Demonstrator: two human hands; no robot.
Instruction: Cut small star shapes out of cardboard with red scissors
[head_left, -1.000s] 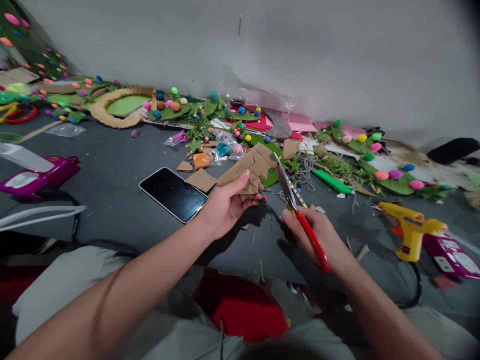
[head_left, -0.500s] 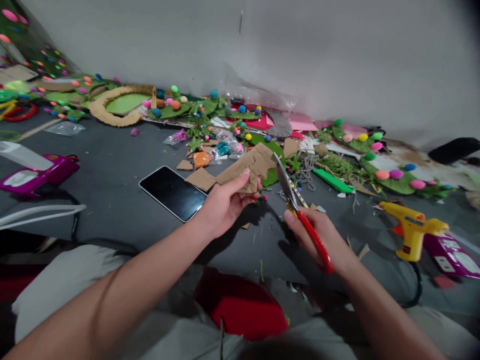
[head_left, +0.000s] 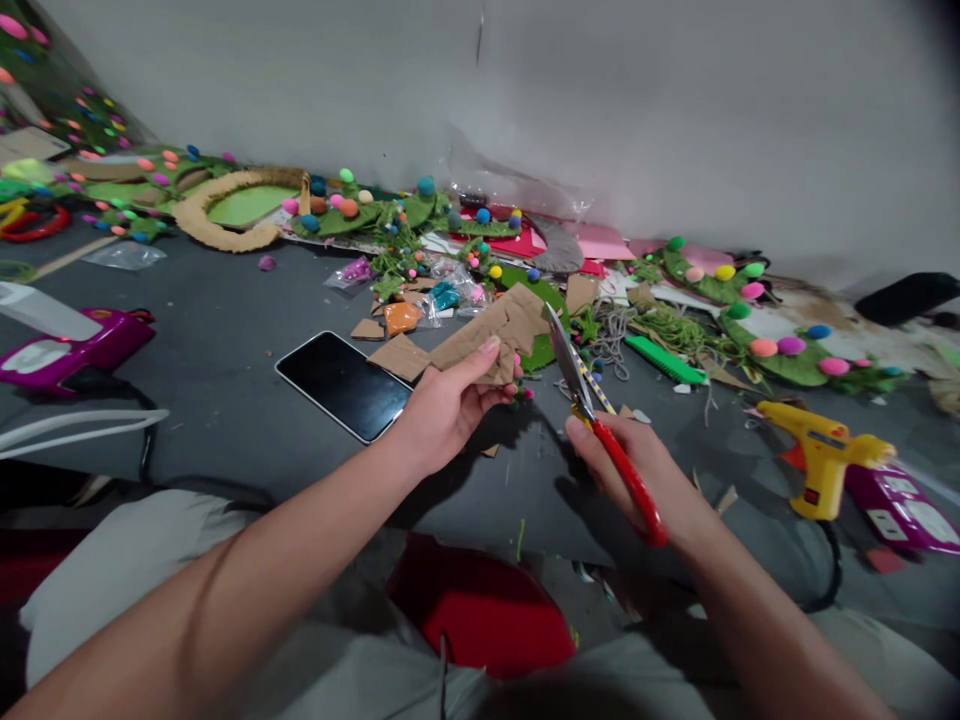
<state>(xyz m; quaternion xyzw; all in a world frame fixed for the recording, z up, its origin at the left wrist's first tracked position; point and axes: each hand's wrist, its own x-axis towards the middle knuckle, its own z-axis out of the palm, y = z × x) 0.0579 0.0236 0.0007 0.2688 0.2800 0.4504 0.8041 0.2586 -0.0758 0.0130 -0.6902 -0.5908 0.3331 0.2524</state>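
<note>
While the left grip pinches plain brown cardboard, the right grip wraps red-handled scissors.

Around the cardboard, held in the left hand, a phone is found on the table between eight and nine o'clock. Scissors, held in the right hand, are seen at four. A glue gun is placed farther out, past three, beside a socket block; a ring is set at ten.
</note>
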